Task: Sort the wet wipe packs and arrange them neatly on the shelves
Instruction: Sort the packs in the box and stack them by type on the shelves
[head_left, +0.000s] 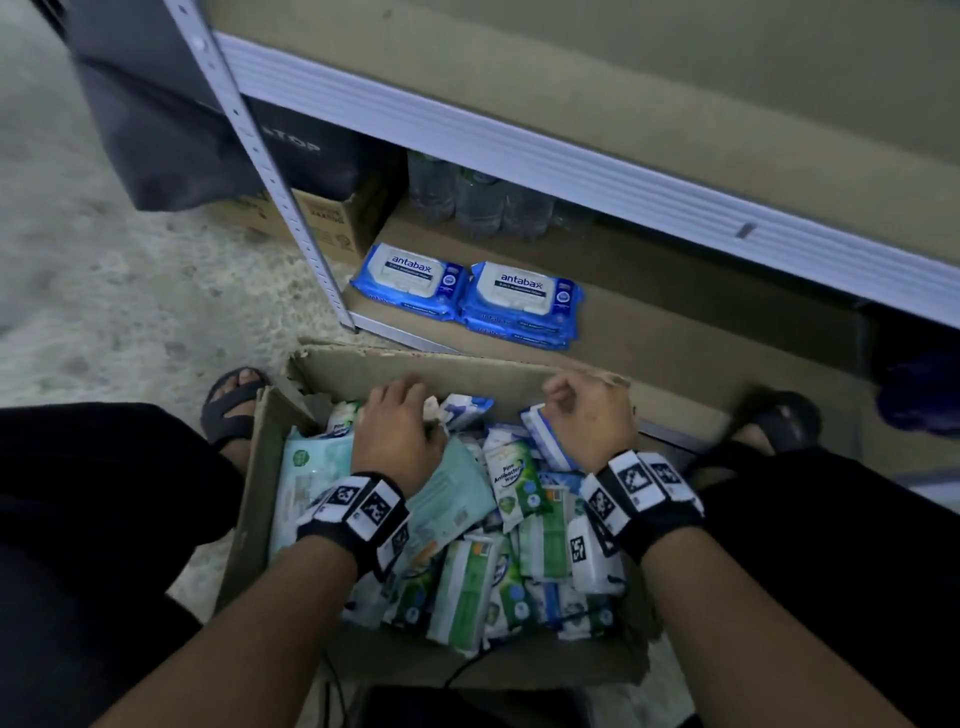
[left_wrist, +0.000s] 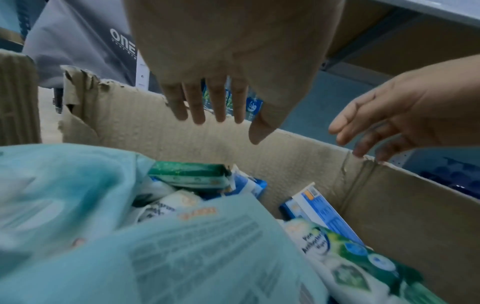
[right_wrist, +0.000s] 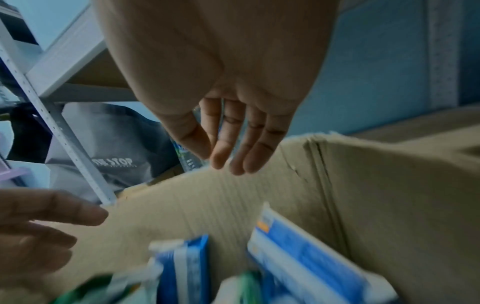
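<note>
Head view showed you crouched over the box, both hands inside it and neither one gripping anything. Your left hand hung with fingers straight over the pale teal pack; your right hand hovered slack-fingered near the torn far wall, just above a blue pack standing on edge. Mixed packs filled the box loosely, so a lift would likely have needed care at the ragged rim. Beyond it, on the low shelf, two blue stacks sat side by side at the left corner, probably sorted by kind, with open board to their right.
</note>
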